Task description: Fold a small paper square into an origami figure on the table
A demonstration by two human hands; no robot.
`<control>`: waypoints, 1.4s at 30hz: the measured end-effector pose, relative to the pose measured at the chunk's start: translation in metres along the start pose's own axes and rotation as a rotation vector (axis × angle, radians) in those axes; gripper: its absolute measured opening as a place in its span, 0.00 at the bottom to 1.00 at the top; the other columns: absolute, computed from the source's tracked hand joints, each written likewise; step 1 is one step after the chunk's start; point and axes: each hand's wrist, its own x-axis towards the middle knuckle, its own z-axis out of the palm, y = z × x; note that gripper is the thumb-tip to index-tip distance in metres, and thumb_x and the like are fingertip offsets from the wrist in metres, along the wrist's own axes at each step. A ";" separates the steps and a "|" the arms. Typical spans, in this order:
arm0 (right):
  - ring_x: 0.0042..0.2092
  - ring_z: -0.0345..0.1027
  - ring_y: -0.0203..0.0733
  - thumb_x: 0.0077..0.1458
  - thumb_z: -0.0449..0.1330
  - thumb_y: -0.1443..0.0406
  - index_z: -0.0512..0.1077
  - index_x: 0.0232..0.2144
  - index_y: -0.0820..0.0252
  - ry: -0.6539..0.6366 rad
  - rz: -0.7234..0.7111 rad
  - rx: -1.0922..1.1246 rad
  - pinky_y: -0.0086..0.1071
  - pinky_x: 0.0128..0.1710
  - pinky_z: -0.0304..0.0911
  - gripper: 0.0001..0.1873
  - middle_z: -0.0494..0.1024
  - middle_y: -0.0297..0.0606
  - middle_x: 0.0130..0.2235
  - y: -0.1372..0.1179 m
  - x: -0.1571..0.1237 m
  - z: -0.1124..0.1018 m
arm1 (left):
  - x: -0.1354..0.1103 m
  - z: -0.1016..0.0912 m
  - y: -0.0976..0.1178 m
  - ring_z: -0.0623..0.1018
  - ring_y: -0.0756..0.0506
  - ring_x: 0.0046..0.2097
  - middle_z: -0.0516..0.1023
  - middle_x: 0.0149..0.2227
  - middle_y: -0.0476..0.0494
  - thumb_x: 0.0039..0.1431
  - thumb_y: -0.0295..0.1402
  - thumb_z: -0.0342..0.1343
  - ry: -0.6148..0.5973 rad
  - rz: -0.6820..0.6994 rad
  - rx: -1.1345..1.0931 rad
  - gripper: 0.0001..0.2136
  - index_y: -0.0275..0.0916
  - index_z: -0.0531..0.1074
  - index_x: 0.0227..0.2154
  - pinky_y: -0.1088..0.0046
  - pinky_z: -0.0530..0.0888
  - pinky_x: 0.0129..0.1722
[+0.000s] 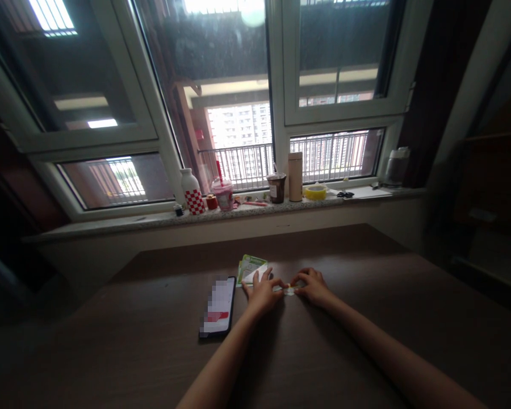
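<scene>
Both my hands rest close together on a dark wooden table (366,318). My left hand (262,292) and my right hand (311,286) each pinch one end of a small pale folded piece of paper (288,290) lying flat between them. Just behind my left hand lies a small stack of green and white cards (250,266). A black phone (218,307) with its screen lit lies face up to the left of my left hand.
A stone windowsill (111,225) runs behind the table under large windows. On it stand a red-checked white bottle (192,192), a pink cup with a straw (223,193), a dark cup (276,187), a tall beige flask (295,176), a yellow tape roll (315,192) and a kettle (396,166).
</scene>
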 end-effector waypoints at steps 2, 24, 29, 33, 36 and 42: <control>0.56 0.57 0.48 0.46 0.65 0.68 0.79 0.35 0.48 -0.001 -0.010 0.004 0.37 0.57 0.52 0.12 0.68 0.37 0.51 0.001 0.000 0.000 | -0.002 -0.001 -0.001 0.44 0.28 0.68 0.54 0.67 0.55 0.55 0.40 0.56 -0.008 0.002 -0.002 0.11 0.61 0.77 0.40 0.28 0.35 0.55; 0.54 0.59 0.49 0.48 0.65 0.57 0.78 0.37 0.50 0.087 -0.103 -0.011 0.39 0.55 0.54 0.12 0.69 0.41 0.49 0.000 -0.010 0.000 | 0.000 0.009 0.003 0.47 0.30 0.68 0.59 0.65 0.53 0.53 0.50 0.58 0.125 0.012 0.057 0.10 0.59 0.78 0.37 0.30 0.36 0.57; 0.55 0.58 0.51 0.47 0.66 0.54 0.78 0.35 0.50 0.094 -0.084 0.000 0.40 0.55 0.54 0.13 0.69 0.41 0.48 -0.001 -0.009 0.001 | 0.001 0.008 0.004 0.48 0.30 0.67 0.59 0.65 0.53 0.55 0.52 0.55 0.118 0.028 0.044 0.12 0.57 0.79 0.36 0.30 0.36 0.57; 0.54 0.58 0.50 0.44 0.68 0.57 0.78 0.34 0.49 0.078 -0.037 0.018 0.39 0.54 0.54 0.12 0.68 0.40 0.48 -0.002 -0.005 0.001 | 0.002 0.006 0.006 0.48 0.29 0.67 0.59 0.65 0.54 0.54 0.50 0.57 0.088 0.011 0.023 0.11 0.57 0.78 0.36 0.29 0.37 0.57; 0.54 0.58 0.50 0.42 0.69 0.61 0.79 0.34 0.49 0.066 0.002 0.034 0.38 0.54 0.54 0.12 0.68 0.39 0.49 -0.003 -0.002 0.002 | 0.003 0.004 0.008 0.47 0.29 0.68 0.58 0.66 0.54 0.52 0.47 0.59 0.055 -0.006 0.019 0.09 0.57 0.78 0.36 0.29 0.36 0.56; 0.55 0.57 0.50 0.40 0.68 0.67 0.79 0.35 0.48 0.046 0.045 0.077 0.37 0.56 0.53 0.16 0.68 0.38 0.49 -0.002 0.001 0.001 | 0.003 0.001 0.008 0.46 0.29 0.68 0.55 0.67 0.56 0.52 0.43 0.60 0.026 -0.020 0.010 0.08 0.58 0.78 0.37 0.29 0.36 0.56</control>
